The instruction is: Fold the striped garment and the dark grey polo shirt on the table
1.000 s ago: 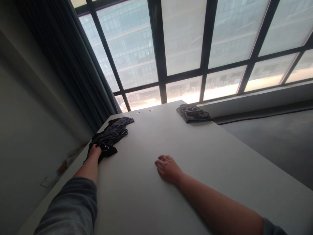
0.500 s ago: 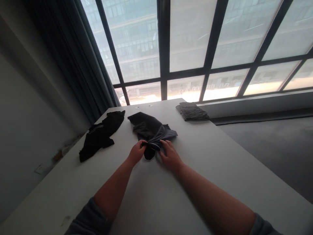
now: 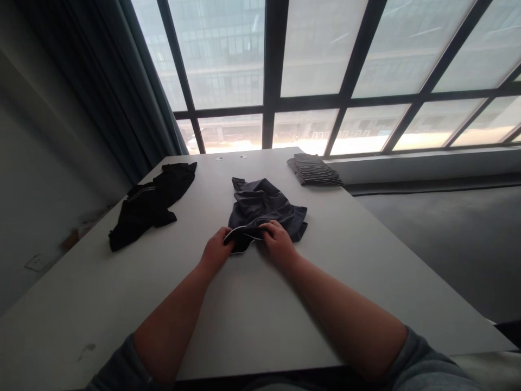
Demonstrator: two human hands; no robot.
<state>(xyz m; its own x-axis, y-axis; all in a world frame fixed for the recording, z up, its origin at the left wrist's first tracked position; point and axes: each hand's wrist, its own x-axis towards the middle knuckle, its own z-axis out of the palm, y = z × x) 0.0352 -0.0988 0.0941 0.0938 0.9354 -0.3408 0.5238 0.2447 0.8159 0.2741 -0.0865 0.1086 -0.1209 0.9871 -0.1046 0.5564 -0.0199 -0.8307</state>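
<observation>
Pinching white-edged opening of dark grey garment in left grip and right grip. Best to tug evenly sideways, then smooth creases beyond grip against tabletop.

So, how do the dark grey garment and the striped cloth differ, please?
The dark grey garment is crumpled, held by the left hand and right hand; the striped cloth lies folded, untouched. The garment is mostly plain; the cloth has thin pale stripes. Both rest on the table.
</observation>
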